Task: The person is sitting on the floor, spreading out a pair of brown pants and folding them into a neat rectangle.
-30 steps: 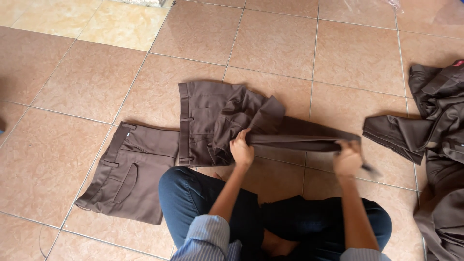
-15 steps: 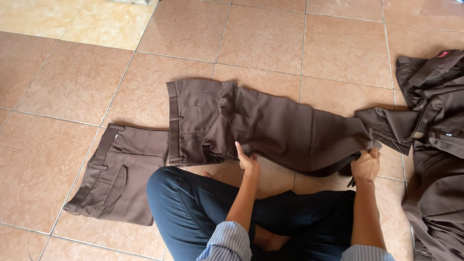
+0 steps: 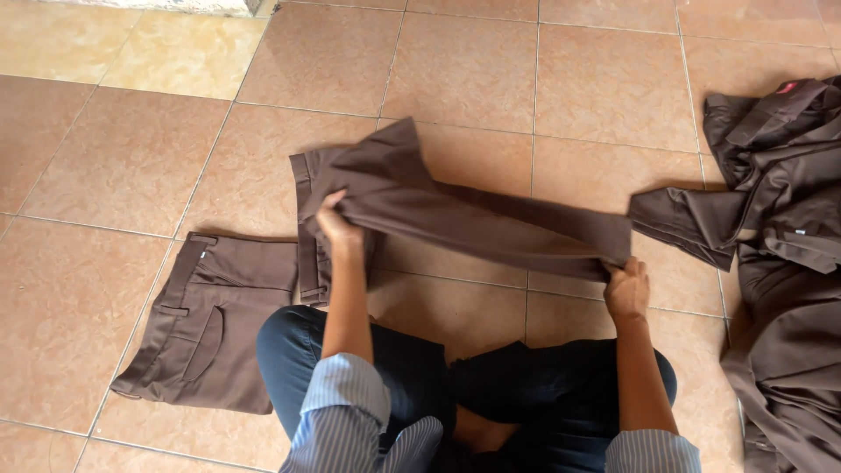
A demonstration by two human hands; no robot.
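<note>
**Brown trousers held off the tiles between your 2 hands**

Brown trousers hang in a long band across the middle of the view, plain dark brown cloth with a waistband and belt loops at the 9 o'clock end. That waistband end droops onto the tiled floor, while the leg end runs toward 3 o'clock and is lifted clear of it. The cloth is doubled along its length, with 1 flap standing up toward 12 o'clock.

Your left hand is raised, wrist bent, fingers pinched on the upper fold near the waistband. Your right hand sits lower at 4 o'clock from the left one, fingers curled closed around the leg hems. Both forearms reach out from striped sleeves, and your crossed legs in dark blue jeans fill the 6 o'clock edge.

You have a folded pair of brown trousers lying flat on the floor at 8 o'clock, just beside your knee, its back pocket facing up. At 3 o'clock a heap of brown garments lies rumpled on the tiles, close to the held leg end; you cannot tell whether they touch.
</note>
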